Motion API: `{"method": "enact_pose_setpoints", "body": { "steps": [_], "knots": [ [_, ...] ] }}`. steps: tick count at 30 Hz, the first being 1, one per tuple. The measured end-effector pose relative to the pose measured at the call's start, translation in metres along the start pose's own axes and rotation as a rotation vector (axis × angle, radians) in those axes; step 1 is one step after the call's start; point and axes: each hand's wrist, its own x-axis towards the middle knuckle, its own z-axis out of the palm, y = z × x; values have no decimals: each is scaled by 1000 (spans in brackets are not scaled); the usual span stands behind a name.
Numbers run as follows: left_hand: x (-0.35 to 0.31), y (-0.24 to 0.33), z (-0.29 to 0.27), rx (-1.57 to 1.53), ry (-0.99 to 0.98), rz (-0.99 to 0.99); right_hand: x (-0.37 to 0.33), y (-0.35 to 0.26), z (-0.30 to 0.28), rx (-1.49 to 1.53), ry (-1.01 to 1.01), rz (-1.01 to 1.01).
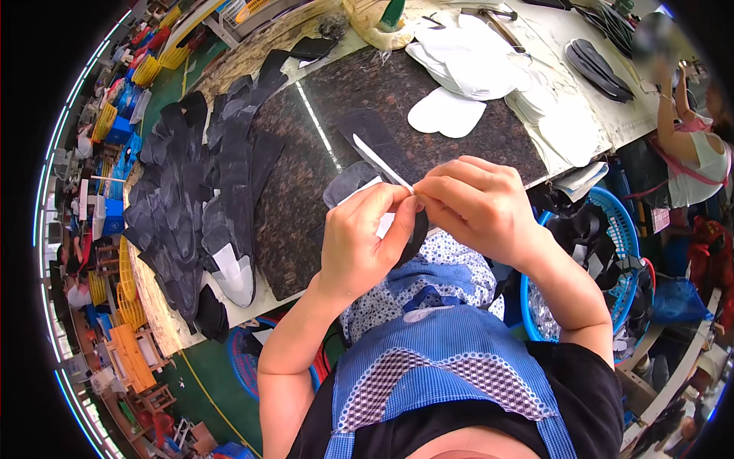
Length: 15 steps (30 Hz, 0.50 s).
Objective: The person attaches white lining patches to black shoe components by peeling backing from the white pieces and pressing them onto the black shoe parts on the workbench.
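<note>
Over the near edge of the table, my left hand [355, 241] and my right hand [483, 205] meet, both closed in a pinch. Between their fingertips is a dark, flexible shoe piece [350, 181] with a narrow white strip [380, 161] standing up from it. My fingers cover much of the piece, so its full outline is hidden. Beyond it, a flat black piece [371, 130] lies on a dark speckled stone slab [284, 222]. A rounded white sole-shaped piece [447, 113] rests farther back on the slab.
Heaped black shoe pieces [180, 183] cover the table's left side. White pieces [468, 57] are stacked at the back right, near black insoles [598, 69] and a hammer [501, 29]. A blue basket [631, 229] of scraps stands at right. Another person [692, 145] is at far right.
</note>
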Motion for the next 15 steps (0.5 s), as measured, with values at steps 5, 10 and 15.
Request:
{"method": "enact_pose_setpoints", "body": {
  "steps": [5, 10, 15],
  "knots": [
    [4, 2, 5, -71, 12, 18, -7, -1, -1, 375, -18, 365],
    [4, -3, 8, -374, -21, -133, -12, -3, -1, 759, 19, 725],
    [11, 7, 11, -522, -122, -352, -21, -8, 5, 353, 93, 386]
  ]
}}
